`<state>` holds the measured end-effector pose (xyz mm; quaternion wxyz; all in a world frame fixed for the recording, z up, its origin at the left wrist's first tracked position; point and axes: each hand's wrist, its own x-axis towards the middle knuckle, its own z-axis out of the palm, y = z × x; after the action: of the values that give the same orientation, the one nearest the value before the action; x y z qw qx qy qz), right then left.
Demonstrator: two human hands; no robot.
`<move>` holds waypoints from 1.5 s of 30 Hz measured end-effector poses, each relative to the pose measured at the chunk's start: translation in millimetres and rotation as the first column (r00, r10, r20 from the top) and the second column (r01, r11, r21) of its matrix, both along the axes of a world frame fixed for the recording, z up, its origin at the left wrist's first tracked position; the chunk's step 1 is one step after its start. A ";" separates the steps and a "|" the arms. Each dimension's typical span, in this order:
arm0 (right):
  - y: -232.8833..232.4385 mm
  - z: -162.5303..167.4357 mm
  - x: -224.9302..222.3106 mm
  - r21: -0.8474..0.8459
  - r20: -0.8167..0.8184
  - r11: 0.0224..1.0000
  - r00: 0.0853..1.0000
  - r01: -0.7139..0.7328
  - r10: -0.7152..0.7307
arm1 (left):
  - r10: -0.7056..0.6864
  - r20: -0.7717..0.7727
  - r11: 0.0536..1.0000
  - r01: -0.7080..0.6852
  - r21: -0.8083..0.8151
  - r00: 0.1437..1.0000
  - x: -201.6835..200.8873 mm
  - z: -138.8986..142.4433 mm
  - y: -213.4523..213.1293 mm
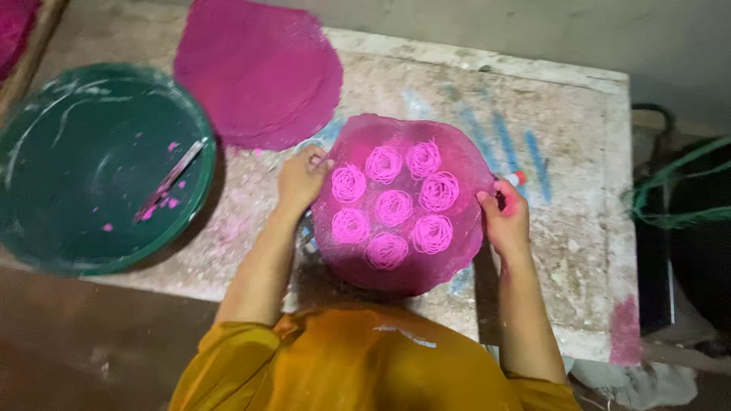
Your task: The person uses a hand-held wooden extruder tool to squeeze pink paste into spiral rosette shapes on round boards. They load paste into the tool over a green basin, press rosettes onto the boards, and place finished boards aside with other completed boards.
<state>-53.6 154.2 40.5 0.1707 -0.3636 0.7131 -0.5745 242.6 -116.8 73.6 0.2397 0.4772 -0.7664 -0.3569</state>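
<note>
- Worn whitish table (pixel 579 251) w/ chipped, powdery top, faded blue streaks & pink stains; grey wall behind, dark floor at lower left.
- Left hand (pixel 301 181): fingers curled over the left rim of the pink round disc (pixel 400 204), pinching its edge; thumb on top.
- Right hand (pixel 504 217): fingertips gripping the disc's right rim, thumb on the upper face; a small white tube w/ red tip (pixel 515 178) pokes out just beyond the knuckles. Can't tell if the hand holds it or it lies on the table.
- Disc: near centre of table, right in front of the person, held between both hands. Roughly circular, so no clear long axis; face up toward the camera, near edge looks tipped down toward the person. Eight lighter pink thread-like spirals on it, seven ringed around one in the middle.
- Second plain pink disc (pixel 259 72) lies flat at top, apart from the held one, overhanging the table's far edge.
- Green basin (pixel 99 164) at left, pink flecks inside, w/ a thin flat stick (pixel 169 181) leaning in it.
- Green rope (pixel 670 199) & dark objects at right, too dim to identify.
- What's under the held disc is hidden. Orange sleeves cut off at bottom edge.
</note>
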 end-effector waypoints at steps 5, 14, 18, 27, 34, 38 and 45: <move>12.5 41.2 -60.2 -0.034 0.110 0.993 0.988 0.115 -0.111 | -0.272 -0.421 0.952 0.307 0.015 0.865 -64.2 27.0 -24.0; 26.2 149.9 -213.9 0.048 -0.313 0.883 0.846 0.467 -0.431 | -0.195 -0.569 0.714 0.513 0.476 0.799 -304.6 50.4 22.3; 22.6 173.0 -252.1 -0.193 -0.784 0.817 0.416 0.544 -0.462 | -0.174 -0.545 0.766 0.461 0.449 0.820 -354.6 48.5 34.2; 41.6 45.2 -71.6 0.657 -0.447 0.730 0.877 0.188 0.177 | -0.425 0.045 0.855 0.417 -0.310 0.904 -140.6 -9.6 -44.0; 42.9 0.8 23.8 0.586 -0.583 0.698 0.813 0.411 0.011 | 0.134 0.050 0.991 -0.135 0.025 0.990 87.1 -63.0 40.8; 68.0 -7.0 48.9 0.412 -0.546 0.783 0.814 0.466 -0.197 | 0.088 -0.268 0.488 0.193 0.851 0.960 133.6 -81.7 100.6; 115.7 -26.4 106.9 0.052 -0.239 0.890 0.871 0.454 -0.430 | 0.588 -0.492 0.132 0.524 0.842 0.642 109.1 -128.3 90.8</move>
<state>53.3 269.9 14.1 -0.0266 -0.2429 0.8214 -0.5153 351.7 -26.0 -54.7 0.1680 0.3240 -0.1288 -0.9221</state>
